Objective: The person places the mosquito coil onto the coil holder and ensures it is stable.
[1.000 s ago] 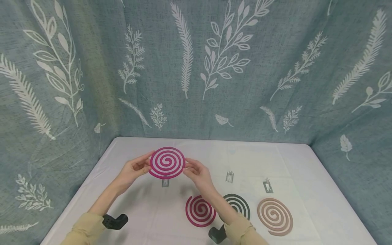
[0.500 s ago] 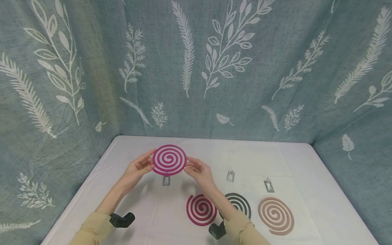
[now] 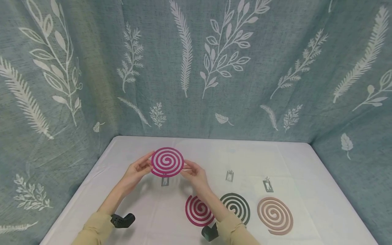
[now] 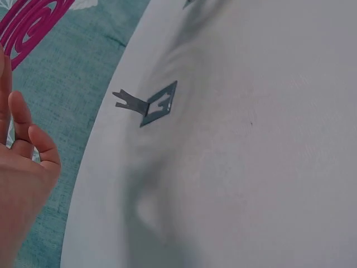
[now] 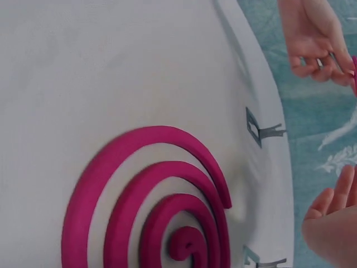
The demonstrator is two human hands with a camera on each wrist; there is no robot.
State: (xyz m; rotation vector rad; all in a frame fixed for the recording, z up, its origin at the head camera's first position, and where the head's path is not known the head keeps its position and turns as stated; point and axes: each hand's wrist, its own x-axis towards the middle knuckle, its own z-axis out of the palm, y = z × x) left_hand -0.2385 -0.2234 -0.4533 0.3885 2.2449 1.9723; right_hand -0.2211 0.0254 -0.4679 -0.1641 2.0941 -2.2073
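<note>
Both hands hold a magenta spiral coil (image 3: 167,162) by its rim, raised above the white table (image 3: 300,163). My left hand (image 3: 149,165) pinches the left edge and my right hand (image 3: 184,169) pinches the right edge. A small metal stand (image 3: 164,181) lies on the table just below the coil. In the left wrist view the coil (image 4: 27,23) shows at the top left, my left hand (image 4: 25,167) at the left edge and the stand (image 4: 149,104) on the cloth. In the right wrist view my right hand (image 5: 333,220) is at the lower right.
On the table near me lie another magenta coil (image 3: 199,211) (image 5: 162,212), a dark coil (image 3: 237,206) and a brown coil (image 3: 275,216). Two more metal stands (image 3: 229,175) (image 3: 267,185) lie behind them. Patterned blue curtains (image 3: 214,68) close in the table's far and side edges.
The held coil rose slightly, then came back down a little towards the stand. Both hands kept their grip on it. The things on the table did not move.
</note>
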